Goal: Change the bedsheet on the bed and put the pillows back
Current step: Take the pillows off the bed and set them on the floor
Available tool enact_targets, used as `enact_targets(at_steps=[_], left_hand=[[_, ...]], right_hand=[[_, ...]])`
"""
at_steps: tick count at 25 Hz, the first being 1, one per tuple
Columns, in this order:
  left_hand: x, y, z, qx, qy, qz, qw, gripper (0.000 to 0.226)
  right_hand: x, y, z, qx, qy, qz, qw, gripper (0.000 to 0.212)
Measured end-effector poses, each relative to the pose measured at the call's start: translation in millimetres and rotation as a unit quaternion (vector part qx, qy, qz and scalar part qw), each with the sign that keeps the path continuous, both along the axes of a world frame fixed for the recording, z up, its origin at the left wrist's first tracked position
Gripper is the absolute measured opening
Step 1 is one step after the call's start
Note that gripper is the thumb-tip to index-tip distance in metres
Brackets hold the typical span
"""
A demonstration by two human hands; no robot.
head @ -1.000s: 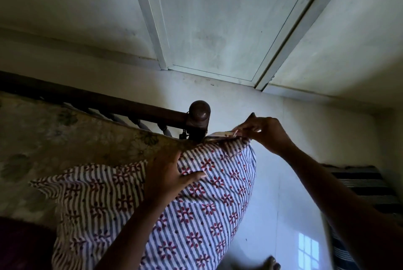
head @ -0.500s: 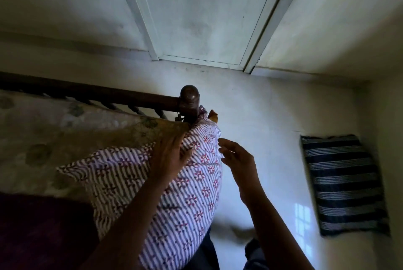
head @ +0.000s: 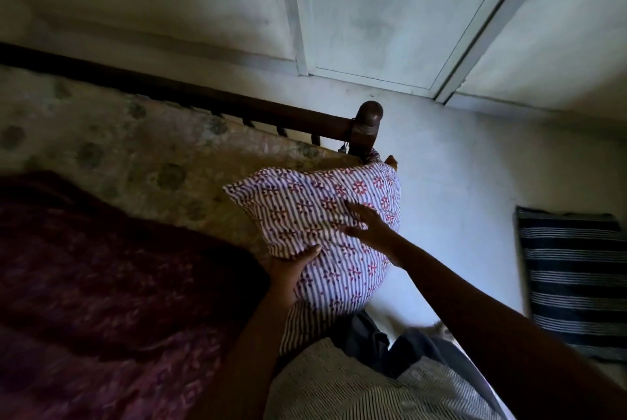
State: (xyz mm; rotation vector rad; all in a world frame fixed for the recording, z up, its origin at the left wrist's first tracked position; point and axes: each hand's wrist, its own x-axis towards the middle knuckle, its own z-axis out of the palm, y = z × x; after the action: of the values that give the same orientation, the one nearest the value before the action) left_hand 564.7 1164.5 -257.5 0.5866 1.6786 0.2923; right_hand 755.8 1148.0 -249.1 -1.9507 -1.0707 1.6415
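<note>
A pillow (head: 315,212) in a white-and-purple striped cover with red flowers lies at the bed's corner, just below the dark wooden bedpost (head: 369,117). My left hand (head: 291,272) grips the pillow's near lower edge, thumb on top. Spread fingers of my right hand (head: 369,228) press flat on the pillow's upper face. The pillow rests on a pale floral mattress (head: 135,155). A dark maroon patterned cloth (head: 101,270) covers the near left part of the bed.
A dark wooden rail (head: 203,97) runs along the bed's far side to the post. A pale door (head: 390,12) stands beyond the bare floor. A dark blue striped rug (head: 576,284) lies on the floor at right.
My right hand left the pillow's far corner by the post and now lies flat on its face. My left hand slid from the pillow's top to its near lower edge.
</note>
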Motion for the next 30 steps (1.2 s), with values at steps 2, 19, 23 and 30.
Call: enact_targets(at_steps=[2, 19, 23, 30], left_hand=[[10.0, 2.0, 9.9, 0.007, -0.021, 0.011, 1.0, 0.109], [248.5, -82.8, 142.6, 0.326, -0.036, -0.783, 0.528, 0.056], [303.5, -119.0, 145.1, 0.35, -0.069, -0.843, 0.403, 0.084], [430.9, -140.3, 104.3, 0.473, -0.033, -0.826, 0.306, 0.039]], right_hand=[[6.5, -3.7, 11.5, 0.001, 0.048, -0.051, 0.998, 0.063], [184.0, -196.6, 150.0, 0.123, -0.443, 0.25, 0.852, 0.077], [217.2, -293.9, 143.3, 0.196, -0.458, 0.064, 0.865, 0.028], [305.1, -381.5, 121.6, 0.171, -0.473, -0.075, 0.861, 0.022]])
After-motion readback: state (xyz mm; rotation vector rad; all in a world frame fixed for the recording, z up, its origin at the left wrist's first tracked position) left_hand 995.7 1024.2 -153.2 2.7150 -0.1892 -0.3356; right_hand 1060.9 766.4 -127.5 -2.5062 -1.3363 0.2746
